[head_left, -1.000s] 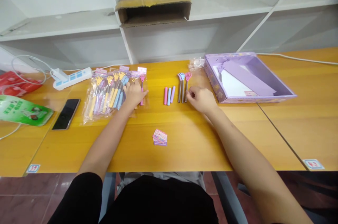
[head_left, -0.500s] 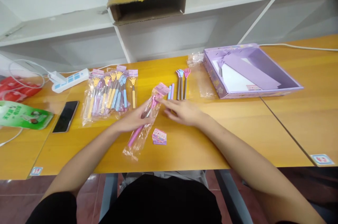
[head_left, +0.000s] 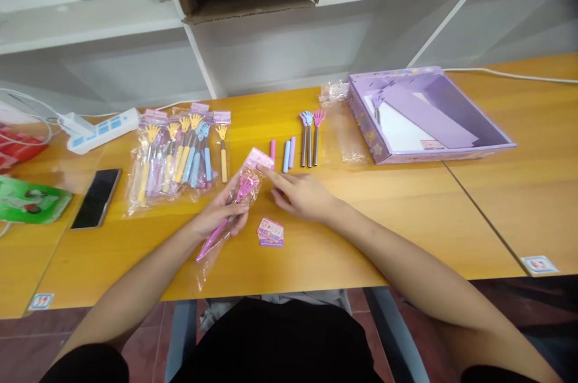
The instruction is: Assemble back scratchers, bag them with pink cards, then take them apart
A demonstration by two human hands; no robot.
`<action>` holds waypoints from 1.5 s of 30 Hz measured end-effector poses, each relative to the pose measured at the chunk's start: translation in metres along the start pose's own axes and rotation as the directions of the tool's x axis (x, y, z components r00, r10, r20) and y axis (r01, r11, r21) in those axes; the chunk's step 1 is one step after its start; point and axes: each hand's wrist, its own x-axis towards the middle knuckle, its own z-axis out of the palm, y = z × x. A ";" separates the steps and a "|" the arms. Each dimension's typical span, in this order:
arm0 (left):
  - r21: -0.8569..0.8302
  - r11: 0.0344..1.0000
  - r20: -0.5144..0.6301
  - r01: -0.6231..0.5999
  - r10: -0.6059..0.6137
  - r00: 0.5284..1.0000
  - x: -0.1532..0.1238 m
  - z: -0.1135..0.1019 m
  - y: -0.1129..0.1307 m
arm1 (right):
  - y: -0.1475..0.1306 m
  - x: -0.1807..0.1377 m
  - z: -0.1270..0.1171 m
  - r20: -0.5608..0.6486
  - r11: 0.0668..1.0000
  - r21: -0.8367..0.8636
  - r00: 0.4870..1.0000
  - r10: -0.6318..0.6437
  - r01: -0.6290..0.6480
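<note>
Through the head camera I'm seeing the left grip (head_left: 224,209) grasping a pink hand-shaped back scratcher (head_left: 246,185) in its clear bag; it is slanting over the near side of the bench (head_left: 343,250), its pink handle pointing down toward the near edge. The right grip (head_left: 304,196) is staying clear of any hold: its index finger is reaching onto the bag's pink header card (head_left: 261,160) while the thumb is standing apart, and I'm not able to tell whether the fingertip is pressing.

Just beyond the hands, loose pink (head_left: 273,149), blue (head_left: 286,156) and purple (head_left: 292,152) sleeves are lying side by side, the pink one slightly apart. Right of them, three metal-shafted scratchers (head_left: 309,142) are lying in a row. Small printed cards (head_left: 271,232) are lying between the forearms. On the left, bagged scratchers (head_left: 183,157) are overlapping in a pile, with a phone (head_left: 96,198) lying nearby. A purple tray box (head_left: 378,145) is sitting on the right.
</note>
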 end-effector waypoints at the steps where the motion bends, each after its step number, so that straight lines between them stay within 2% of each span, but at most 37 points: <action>1: -0.013 1.000 0.021 0.014 -0.014 1.000 -0.001 0.000 0.000 | 0.001 0.000 -0.002 -0.002 1.000 0.010 1.000 0.028 -0.028; 3: -0.011 0.999 0.062 0.035 -0.034 0.997 -0.003 -0.001 0.001 | 0.003 0.000 -0.007 -0.023 0.992 0.069 0.994 0.105 -0.103; 6: 0.028 0.998 0.131 0.058 -0.061 0.989 -0.004 -0.002 0.002 | 0.004 0.002 -0.014 -0.065 0.934 0.293 0.970 0.235 -0.206; 9: 0.072 0.993 0.186 0.089 -0.101 0.977 -0.004 -0.005 0.003 | 0.006 0.004 -0.017 -0.082 0.790 0.568 0.939 0.333 -0.230; 11: 0.110 0.987 0.202 0.121 -0.142 0.969 -0.005 -0.007 0.002 | 0.007 0.005 -0.016 -0.037 0.677 0.697 0.930 0.365 -0.238; 15: 0.182 0.969 0.201 0.166 -0.202 0.958 -0.006 -0.010 -0.001 | 0.008 0.005 -0.013 0.073 0.480 0.833 0.914 0.398 -0.275; 18: 0.192 0.970 0.202 0.150 -0.189 0.961 -0.008 -0.010 -0.003 | 0.008 0.005 -0.015 0.098 0.412 0.867 0.907 0.410 -0.281; 21: 0.195 0.970 0.214 0.148 -0.189 0.958 -0.009 -0.011 -0.003 | 0.011 0.006 -0.018 0.103 0.417 0.867 0.917 0.385 -0.273; 24: 0.195 0.969 0.228 0.155 -0.199 0.953 -0.009 -0.011 -0.003 | 0.014 0.005 -0.018 0.082 0.478 0.842 0.934 0.347 -0.251; 28: 0.171 0.972 0.222 0.164 -0.200 0.954 -0.010 -0.009 -0.001 | 0.016 0.001 -0.019 0.001 0.542 0.814 0.933 0.359 -0.209; 30: 0.165 0.970 0.221 0.180 -0.214 0.951 -0.011 -0.008 0.000 | 0.018 0.001 -0.023 0.017 0.555 0.801 0.935 0.354 -0.225; 36: 0.195 0.961 0.227 0.198 -0.241 0.944 -0.012 -0.010 0.001 | 0.025 0.000 -0.032 0.142 0.512 0.819 0.955 0.260 -0.260; 39: 0.204 0.960 0.227 0.189 -0.235 0.945 -0.011 -0.013 -0.002 | 0.026 -0.001 -0.033 0.128 0.495 0.836 0.961 0.244 -0.237; 45: 0.211 0.961 0.259 0.177 -0.230 0.938 -0.008 -0.018 -0.007 | 0.023 -0.003 -0.028 0.047 0.544 0.818 0.964 0.263 -0.188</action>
